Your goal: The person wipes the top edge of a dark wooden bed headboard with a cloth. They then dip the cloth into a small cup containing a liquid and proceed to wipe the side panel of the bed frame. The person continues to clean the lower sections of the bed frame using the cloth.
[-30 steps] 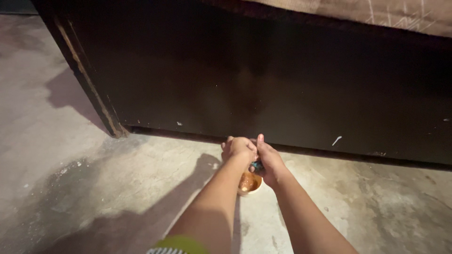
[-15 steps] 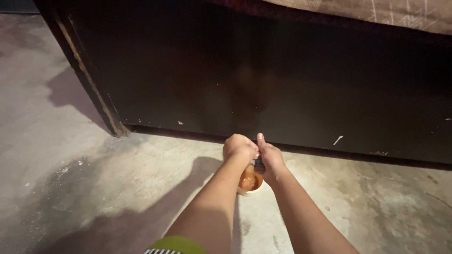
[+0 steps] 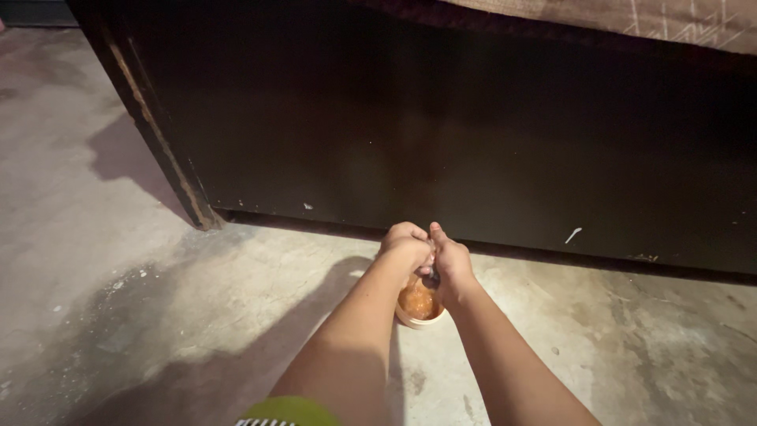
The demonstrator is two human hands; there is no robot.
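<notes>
Both hands met just above a small round bowl (image 3: 420, 314) on the concrete floor (image 3: 158, 315). With fingers curled into a loose fist, the left hand (image 3: 406, 246) pressed against the right hand (image 3: 451, 264), which was closed around something small and dark, perhaps a utensil handle; what it was could not be told, nor whether the left hand gripped it too. Resting on the floor close to the bottom edge of a dark wooden furniture panel (image 3: 441, 134), the bowl sat directly under the hands and between the two forearms. It held an orange-brown, wet-looking mass that filled it to about the rim. Judging by that, the contents were already in the bowl and being worked in place, and nothing had been taken out or spread on the floor beside it. A patterned fabric (image 3: 631, 20) lay along the top of the panel. At the bottom edge of the view a bit of green sleeve (image 3: 288, 410) showed.
</notes>
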